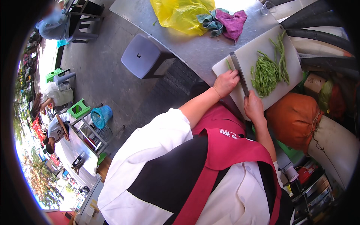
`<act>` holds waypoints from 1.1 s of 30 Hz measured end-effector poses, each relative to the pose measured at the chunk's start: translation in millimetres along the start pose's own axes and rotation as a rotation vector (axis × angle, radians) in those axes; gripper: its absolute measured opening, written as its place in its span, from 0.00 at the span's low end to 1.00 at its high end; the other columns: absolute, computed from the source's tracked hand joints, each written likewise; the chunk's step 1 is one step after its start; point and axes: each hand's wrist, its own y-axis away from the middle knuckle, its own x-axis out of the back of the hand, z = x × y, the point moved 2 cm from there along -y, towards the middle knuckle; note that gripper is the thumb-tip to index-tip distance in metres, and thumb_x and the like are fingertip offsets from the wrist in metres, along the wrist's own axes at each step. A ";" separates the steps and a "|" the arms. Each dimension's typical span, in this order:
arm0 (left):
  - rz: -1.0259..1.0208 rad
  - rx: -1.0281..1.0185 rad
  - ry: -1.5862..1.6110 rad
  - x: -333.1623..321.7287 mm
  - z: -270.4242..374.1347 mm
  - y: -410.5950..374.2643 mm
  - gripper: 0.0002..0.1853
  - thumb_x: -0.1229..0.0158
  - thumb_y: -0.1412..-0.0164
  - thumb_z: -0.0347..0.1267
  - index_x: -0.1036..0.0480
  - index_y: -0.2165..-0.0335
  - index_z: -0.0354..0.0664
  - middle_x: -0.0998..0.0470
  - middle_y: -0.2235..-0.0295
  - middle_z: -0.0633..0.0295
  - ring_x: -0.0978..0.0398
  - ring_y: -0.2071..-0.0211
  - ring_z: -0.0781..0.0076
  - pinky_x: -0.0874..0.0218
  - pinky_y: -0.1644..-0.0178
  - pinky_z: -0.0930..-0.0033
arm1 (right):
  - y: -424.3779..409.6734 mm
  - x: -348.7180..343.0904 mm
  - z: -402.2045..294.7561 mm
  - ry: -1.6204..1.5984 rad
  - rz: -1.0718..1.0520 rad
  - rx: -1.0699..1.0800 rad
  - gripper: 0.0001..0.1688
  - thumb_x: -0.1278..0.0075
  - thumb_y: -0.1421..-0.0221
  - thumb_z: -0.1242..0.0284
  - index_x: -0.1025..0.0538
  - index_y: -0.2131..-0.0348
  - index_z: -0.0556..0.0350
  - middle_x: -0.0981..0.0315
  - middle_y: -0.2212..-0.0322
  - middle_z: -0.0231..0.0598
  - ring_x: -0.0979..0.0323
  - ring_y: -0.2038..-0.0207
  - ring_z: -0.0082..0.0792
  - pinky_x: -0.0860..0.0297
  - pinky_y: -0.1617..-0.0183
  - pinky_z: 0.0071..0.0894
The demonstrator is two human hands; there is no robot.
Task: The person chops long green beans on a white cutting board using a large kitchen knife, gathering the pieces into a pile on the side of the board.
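My right hand grips the handle of a kitchen knife, seen nearly edge-on over a white cutting board. Just left of the blade, my left hand has its fingers curled down on the board. A thin green bean pokes out from under those fingertips; whatever else they cover is hidden. To the right of the knife lies a heap of cut green beans. Several long, whole-looking beans rest beside the heap, towards the board's far right edge.
The board sits on a metal table bearing a yellow plastic bag, purple cloth, teal cloth and clear cup. An orange-covered bundle stands close right. A plastic stool is left; people sit farther off.
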 end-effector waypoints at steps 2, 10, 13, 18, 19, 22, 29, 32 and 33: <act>-0.013 -0.013 0.004 -2.7 0.3 1.4 0.09 0.49 0.58 0.26 0.28 0.71 0.41 0.32 0.70 0.63 0.30 0.69 0.66 0.33 0.69 0.68 | -11.4 -10.1 5.8 -0.042 0.024 -0.001 0.11 0.56 0.45 0.71 0.34 0.65 0.61 0.28 0.76 0.61 0.29 0.70 0.63 0.35 0.64 0.58; 0.041 0.007 0.039 -2.8 -1.1 3.4 0.07 0.48 0.59 0.26 0.31 0.74 0.41 0.33 0.71 0.61 0.29 0.70 0.65 0.33 0.69 0.68 | -18.0 -8.5 -4.1 -0.066 0.011 0.029 0.12 0.56 0.45 0.72 0.33 0.64 0.63 0.29 0.76 0.63 0.30 0.69 0.64 0.35 0.64 0.59; 0.038 -0.009 0.031 -2.8 -3.9 4.4 0.07 0.48 0.59 0.26 0.31 0.74 0.41 0.33 0.71 0.60 0.29 0.70 0.64 0.33 0.70 0.68 | -20.0 -7.8 -1.6 -0.104 0.029 0.076 0.11 0.56 0.45 0.72 0.33 0.65 0.63 0.29 0.77 0.64 0.30 0.70 0.64 0.35 0.65 0.58; 0.022 0.037 0.070 -3.8 -4.4 4.2 0.06 0.48 0.58 0.26 0.32 0.74 0.40 0.33 0.71 0.59 0.29 0.71 0.62 0.33 0.72 0.66 | -23.8 -14.1 1.9 -0.056 0.030 0.067 0.12 0.55 0.46 0.72 0.34 0.62 0.62 0.29 0.78 0.64 0.29 0.70 0.64 0.34 0.66 0.58; 0.035 0.028 0.096 -2.2 -4.1 4.2 0.06 0.48 0.57 0.25 0.32 0.74 0.40 0.33 0.71 0.59 0.28 0.70 0.61 0.33 0.71 0.65 | -28.1 -21.6 3.9 -0.046 0.070 0.059 0.12 0.55 0.46 0.72 0.33 0.62 0.61 0.29 0.78 0.64 0.29 0.70 0.64 0.34 0.66 0.58; 0.089 0.036 0.124 5.3 -8.7 1.7 0.05 0.49 0.56 0.25 0.32 0.74 0.40 0.33 0.70 0.58 0.28 0.69 0.60 0.32 0.70 0.63 | -30.8 -22.6 8.3 -0.057 0.092 0.080 0.13 0.54 0.47 0.72 0.33 0.62 0.60 0.29 0.78 0.64 0.29 0.71 0.62 0.33 0.66 0.57; 0.077 0.026 -0.014 4.3 -20.9 2.3 0.03 0.49 0.56 0.27 0.29 0.78 0.42 0.32 0.71 0.62 0.30 0.70 0.66 0.32 0.69 0.68 | -15.4 11.6 -13.1 -0.011 -0.013 0.099 0.12 0.55 0.46 0.70 0.33 0.67 0.62 0.29 0.77 0.63 0.29 0.71 0.64 0.35 0.65 0.58; 0.074 0.016 0.017 7.9 -17.8 1.7 0.08 0.48 0.58 0.25 0.27 0.74 0.42 0.31 0.70 0.62 0.30 0.69 0.65 0.33 0.68 0.67 | -6.0 19.9 -19.8 0.032 -0.085 0.060 0.12 0.56 0.45 0.70 0.33 0.67 0.63 0.28 0.77 0.63 0.29 0.70 0.63 0.34 0.65 0.58; 0.064 0.016 0.010 7.7 -17.3 1.4 0.08 0.48 0.58 0.25 0.27 0.74 0.42 0.31 0.70 0.63 0.30 0.69 0.65 0.33 0.68 0.67 | -10.8 9.6 -14.6 0.010 -0.042 0.069 0.12 0.56 0.45 0.70 0.33 0.67 0.63 0.28 0.77 0.63 0.29 0.70 0.63 0.34 0.65 0.58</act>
